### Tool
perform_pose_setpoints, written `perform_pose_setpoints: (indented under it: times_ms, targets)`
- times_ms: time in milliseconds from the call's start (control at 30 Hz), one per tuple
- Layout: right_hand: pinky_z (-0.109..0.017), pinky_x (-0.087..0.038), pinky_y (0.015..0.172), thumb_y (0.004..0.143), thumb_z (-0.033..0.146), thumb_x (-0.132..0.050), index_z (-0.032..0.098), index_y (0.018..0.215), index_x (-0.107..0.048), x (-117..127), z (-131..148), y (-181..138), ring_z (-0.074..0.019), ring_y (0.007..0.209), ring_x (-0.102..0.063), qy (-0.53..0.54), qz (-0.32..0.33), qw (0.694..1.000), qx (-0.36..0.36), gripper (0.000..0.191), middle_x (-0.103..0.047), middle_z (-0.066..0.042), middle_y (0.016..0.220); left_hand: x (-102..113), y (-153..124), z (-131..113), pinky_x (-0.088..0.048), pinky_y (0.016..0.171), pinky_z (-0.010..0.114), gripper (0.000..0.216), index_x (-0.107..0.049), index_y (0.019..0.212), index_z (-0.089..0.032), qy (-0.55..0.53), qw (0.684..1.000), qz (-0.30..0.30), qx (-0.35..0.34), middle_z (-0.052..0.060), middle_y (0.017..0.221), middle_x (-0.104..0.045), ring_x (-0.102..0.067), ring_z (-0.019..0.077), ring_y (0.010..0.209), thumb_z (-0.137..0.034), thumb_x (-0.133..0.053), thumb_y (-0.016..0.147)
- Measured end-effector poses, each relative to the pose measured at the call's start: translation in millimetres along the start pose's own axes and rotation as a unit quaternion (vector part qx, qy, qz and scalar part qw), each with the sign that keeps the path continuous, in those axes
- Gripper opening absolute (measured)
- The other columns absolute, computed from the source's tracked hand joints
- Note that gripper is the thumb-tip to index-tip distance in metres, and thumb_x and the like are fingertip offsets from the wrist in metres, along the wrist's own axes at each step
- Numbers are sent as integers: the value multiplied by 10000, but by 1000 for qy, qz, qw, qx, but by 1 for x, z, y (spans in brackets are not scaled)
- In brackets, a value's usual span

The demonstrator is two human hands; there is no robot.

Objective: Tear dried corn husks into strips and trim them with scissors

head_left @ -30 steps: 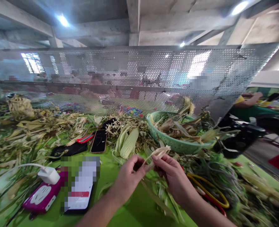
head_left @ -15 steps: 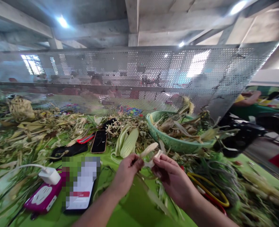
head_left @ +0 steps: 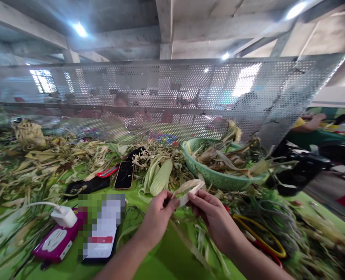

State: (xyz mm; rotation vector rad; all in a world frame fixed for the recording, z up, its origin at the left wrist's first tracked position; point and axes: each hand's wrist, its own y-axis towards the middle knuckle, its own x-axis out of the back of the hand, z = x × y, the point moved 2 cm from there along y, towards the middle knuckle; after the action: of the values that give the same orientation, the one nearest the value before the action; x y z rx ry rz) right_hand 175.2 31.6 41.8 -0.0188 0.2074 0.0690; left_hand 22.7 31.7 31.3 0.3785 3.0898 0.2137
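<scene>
Between my two hands runs a pale strip of corn husk point(head_left: 187, 188). My left hand point(head_left: 160, 214) pinches one part of it between thumb and fingers, and a long loose strip trails down below. My right hand point(head_left: 210, 212) is closed on the whitish end of the same husk. Just beyond my left hand lies a bundle of light green corn husks point(head_left: 161, 177). A green plastic basket point(head_left: 201, 168) heaped with dry husks stands behind my right hand.
On the green tabletop point(head_left: 166, 256), left of my hands, lie a lit phone point(head_left: 102, 233), a purple power strip point(head_left: 55, 241) with a white charger, a dark phone point(head_left: 124, 175) and a red cutter point(head_left: 107, 171). Yellow-handled scissors point(head_left: 263, 229) lie right. A perforated metal screen point(head_left: 149, 85) crosses behind.
My right hand has shifted slightly, and the husk's upper end now bends over to the right toward its fingers. The camera view has moved a little.
</scene>
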Motion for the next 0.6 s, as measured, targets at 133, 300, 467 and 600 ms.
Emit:
perform_pose_setpoints:
  times_ms: [133, 300, 467, 600]
  targets:
    - [-215, -282, 487, 700, 338, -750, 152, 696, -642, -5, -2, -5, -81, 521, -390, 71, 41, 995, -60, 215, -536, 10, 625, -3, -1, -4, -362, 698, 244, 300, -542, 830, -166, -4, 999, 20, -32, -8, 762, -526, -456, 140, 741, -461, -495, 864]
    - [-196, -271, 478, 726, 329, -738, 154, 729, -637, -3, -1, -1, -70, 525, -369, 93, 35, 993, -63, 202, -521, 15, 644, -2, -2, -5, -353, 677, 239, 326, -540, 822, -162, 9, 1000, 2, -12, -15, 747, -504, -439, 136, 726, -487, -523, 839]
    - [-211, -298, 500, 737, 396, -715, 158, 721, -627, 2, -4, 2, -91, 550, -384, 38, -16, 998, -37, 254, -506, 14, 635, -1, -2, -4, -355, 670, 231, 336, -535, 824, -167, 5, 1000, -23, 3, -25, 741, -492, -432, 128, 708, -503, -533, 825]
    - [-227, -309, 523, 746, 398, -701, 155, 744, -636, 1, -4, 1, -99, 563, -398, -25, 26, 999, -9, 252, -558, -6, 679, -1, -1, -3, -360, 642, 227, 325, -545, 819, -165, 27, 999, -22, -2, -21, 733, -513, -447, 130, 691, -490, -523, 832]
